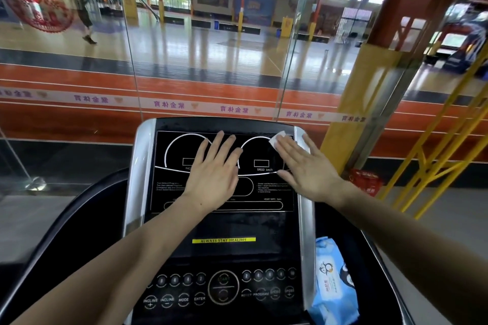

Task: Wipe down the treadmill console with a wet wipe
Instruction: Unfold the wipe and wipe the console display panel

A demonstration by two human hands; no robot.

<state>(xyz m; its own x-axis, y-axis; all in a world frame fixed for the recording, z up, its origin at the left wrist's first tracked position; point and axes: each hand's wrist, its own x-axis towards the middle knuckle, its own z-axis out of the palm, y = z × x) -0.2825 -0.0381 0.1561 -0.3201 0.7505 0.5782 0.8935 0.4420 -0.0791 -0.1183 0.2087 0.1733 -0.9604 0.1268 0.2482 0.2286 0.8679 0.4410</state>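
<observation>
lying flat with fingers spread, the left hand [211,166] is rested on the treadmill console [224,221]. toward two o'clock on the panel, the wet wipe [277,140] is pressed down by the right hand [303,166], fingers straight. a blue wipe packet [334,282] is seen at four o'clock.

One wide-angle head view looks forward and down, close over the treadmill console [221,219] filling the lower centre of the frame; a glass wall [206,60] spans the upper half.
</observation>
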